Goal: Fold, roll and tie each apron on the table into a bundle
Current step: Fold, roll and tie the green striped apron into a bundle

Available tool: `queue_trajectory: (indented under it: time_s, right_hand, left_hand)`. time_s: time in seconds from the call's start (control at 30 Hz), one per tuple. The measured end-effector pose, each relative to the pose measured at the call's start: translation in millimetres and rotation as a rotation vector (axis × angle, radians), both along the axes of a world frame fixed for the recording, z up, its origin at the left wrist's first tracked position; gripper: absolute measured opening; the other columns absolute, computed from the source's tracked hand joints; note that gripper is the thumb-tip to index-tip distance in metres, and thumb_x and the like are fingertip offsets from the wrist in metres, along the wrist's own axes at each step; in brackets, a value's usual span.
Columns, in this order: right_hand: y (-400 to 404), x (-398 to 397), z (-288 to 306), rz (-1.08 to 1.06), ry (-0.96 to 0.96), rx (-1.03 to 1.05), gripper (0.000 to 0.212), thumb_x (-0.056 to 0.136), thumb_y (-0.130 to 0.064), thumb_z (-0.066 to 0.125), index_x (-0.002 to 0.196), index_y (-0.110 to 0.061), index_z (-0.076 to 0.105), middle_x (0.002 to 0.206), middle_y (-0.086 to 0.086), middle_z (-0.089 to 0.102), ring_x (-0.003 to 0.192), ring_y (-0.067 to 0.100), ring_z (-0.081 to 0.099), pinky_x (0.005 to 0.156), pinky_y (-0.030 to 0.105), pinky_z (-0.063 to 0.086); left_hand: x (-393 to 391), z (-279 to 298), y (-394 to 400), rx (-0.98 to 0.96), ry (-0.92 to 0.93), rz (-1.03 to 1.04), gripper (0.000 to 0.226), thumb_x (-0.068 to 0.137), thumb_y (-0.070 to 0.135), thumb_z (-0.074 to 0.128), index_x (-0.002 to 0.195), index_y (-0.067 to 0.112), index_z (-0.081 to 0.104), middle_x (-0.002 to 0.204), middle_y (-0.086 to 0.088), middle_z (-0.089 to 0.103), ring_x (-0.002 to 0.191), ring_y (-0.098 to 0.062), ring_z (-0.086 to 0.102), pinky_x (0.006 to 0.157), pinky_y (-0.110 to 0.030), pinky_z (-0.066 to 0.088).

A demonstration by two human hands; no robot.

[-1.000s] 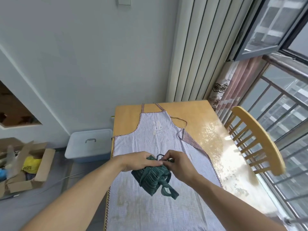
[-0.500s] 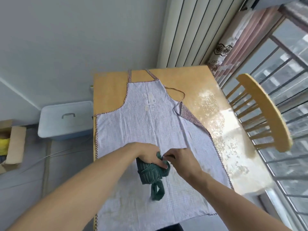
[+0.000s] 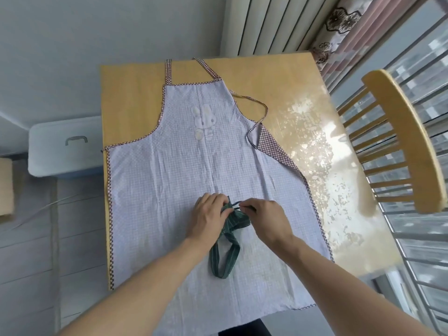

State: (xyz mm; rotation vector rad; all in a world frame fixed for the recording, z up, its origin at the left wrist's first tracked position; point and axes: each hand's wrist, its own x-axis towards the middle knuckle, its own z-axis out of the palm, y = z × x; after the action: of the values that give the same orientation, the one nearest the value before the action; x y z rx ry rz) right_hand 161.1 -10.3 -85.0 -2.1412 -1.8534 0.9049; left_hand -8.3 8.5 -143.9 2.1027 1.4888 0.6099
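A dark green striped apron [image 3: 236, 220] is rolled into a small bundle, resting on a pale checked apron [image 3: 184, 166] spread flat over the wooden table [image 3: 135, 98]. My left hand [image 3: 208, 218] grips the bundle's left side. My right hand [image 3: 264, 218] pinches a thin green tie at the bundle's top. A green strap loop [image 3: 224, 259] trails from the bundle toward me. The pale apron has a rabbit print on its bib and a brown checked trim; one waist corner is turned over at the right.
A wooden chair [image 3: 402, 141] stands at the table's right side by the window bars. A pale plastic storage box [image 3: 64, 145] sits on the floor left of the table. A curtain [image 3: 339, 27] hangs at the far right corner.
The view has tilted down over the table. The bundle came down from the air onto the pale apron, with both hands staying on it and its strap loop now lying flat.
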Motion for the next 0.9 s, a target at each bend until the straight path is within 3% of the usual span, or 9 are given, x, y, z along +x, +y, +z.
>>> queue_trajectory:
  time_s: [0.07, 0.17, 0.23, 0.3, 0.4, 0.47, 0.63, 0.77, 0.9]
  right_hand:
    - [3, 0, 0, 0.007, -0.01, 0.016, 0.022, 0.103, -0.023, 0.057, 0.108, -0.021, 0.078, 0.094, -0.008, 0.078, 0.082, 0.013, 0.071, 0.073, 0.028, 0.055]
    - [4, 3, -2, -0.015, 0.059, 0.055, 0.018, 0.1, -0.019, 0.063, 0.108, -0.019, 0.079, 0.098, -0.01, 0.079, 0.084, 0.007, 0.072, 0.074, 0.014, 0.052]
    - [6, 4, -2, -0.023, 0.135, 0.035, 0.014, 0.098, -0.015, 0.066, 0.101, -0.02, 0.078, 0.09, -0.011, 0.078, 0.079, 0.004, 0.07, 0.069, 0.012, 0.051]
    - [8, 3, -1, 0.005, 0.197, 0.009, 0.006, 0.095, -0.016, 0.069, 0.095, -0.022, 0.072, 0.083, -0.013, 0.074, 0.076, 0.003, 0.069, 0.066, 0.018, 0.054]
    - [8, 4, -3, 0.134, 0.164, 0.061, 0.004, 0.095, -0.023, 0.071, 0.095, -0.023, 0.068, 0.08, -0.01, 0.073, 0.071, 0.008, 0.07, 0.065, 0.03, 0.057]
    - [11, 6, -2, 0.222, 0.117, 0.136, 0.003, 0.095, -0.023, 0.071, 0.098, -0.021, 0.071, 0.083, -0.009, 0.075, 0.072, 0.01, 0.07, 0.065, 0.034, 0.058]
    - [28, 11, 5, 0.398, -0.017, 0.363, 0.006, 0.087, -0.02, 0.077, 0.091, -0.021, 0.081, 0.083, -0.009, 0.076, 0.072, 0.01, 0.071, 0.062, 0.025, 0.057]
    - [34, 8, 10, 0.464, -0.042, 0.296, 0.009, 0.09, -0.032, 0.074, 0.094, -0.029, 0.081, 0.087, -0.012, 0.067, 0.077, 0.005, 0.063, 0.06, 0.019, 0.046]
    - [45, 0, 17, 0.375, 0.101, 0.063, 0.016, 0.094, -0.034, 0.071, 0.103, -0.026, 0.081, 0.093, -0.009, 0.066, 0.08, 0.006, 0.063, 0.07, 0.021, 0.049]
  left_hand:
    - [5, 6, -2, -0.128, -0.065, 0.041, 0.025, 0.087, 0.025, 0.078, 0.104, 0.015, 0.062, 0.092, 0.005, 0.062, 0.089, -0.014, 0.056, 0.081, -0.033, 0.053]
    - [5, 9, -10, -0.219, -0.129, 0.084, 0.038, 0.091, 0.031, 0.074, 0.119, 0.014, 0.057, 0.11, 0.001, 0.062, 0.104, -0.012, 0.056, 0.09, -0.021, 0.045]
    - [4, 5, -14, -0.22, -0.136, 0.088, 0.04, 0.09, 0.032, 0.075, 0.12, 0.013, 0.058, 0.113, 0.002, 0.062, 0.105, -0.009, 0.053, 0.091, -0.015, 0.038]
    - [6, -3, -13, -0.199, -0.15, 0.095, 0.037, 0.088, 0.034, 0.075, 0.115, 0.013, 0.061, 0.109, 0.005, 0.064, 0.104, -0.006, 0.05, 0.089, -0.011, 0.036]
    - [12, -16, -14, -0.078, -0.19, 0.083, 0.024, 0.094, 0.035, 0.062, 0.1, 0.013, 0.069, 0.096, 0.007, 0.067, 0.097, -0.009, 0.051, 0.087, -0.021, 0.043]
    - [11, -24, -16, -0.014, -0.244, 0.061, 0.037, 0.103, 0.035, 0.049, 0.095, 0.009, 0.073, 0.091, 0.006, 0.068, 0.096, -0.013, 0.053, 0.086, -0.025, 0.046]
    - [6, -24, -13, 0.012, -0.193, -0.003, 0.031, 0.105, 0.031, 0.047, 0.104, 0.015, 0.074, 0.095, 0.007, 0.066, 0.094, -0.015, 0.052, 0.086, -0.024, 0.044]
    - [6, -18, -12, -0.06, -0.148, 0.0, 0.038, 0.101, 0.05, 0.046, 0.11, 0.026, 0.075, 0.093, 0.01, 0.064, 0.093, -0.013, 0.049, 0.085, -0.021, 0.041]
    - [8, -15, -10, -0.104, -0.209, 0.047, 0.043, 0.099, 0.042, 0.046, 0.093, 0.015, 0.078, 0.089, 0.009, 0.063, 0.093, -0.013, 0.049, 0.082, -0.028, 0.047]
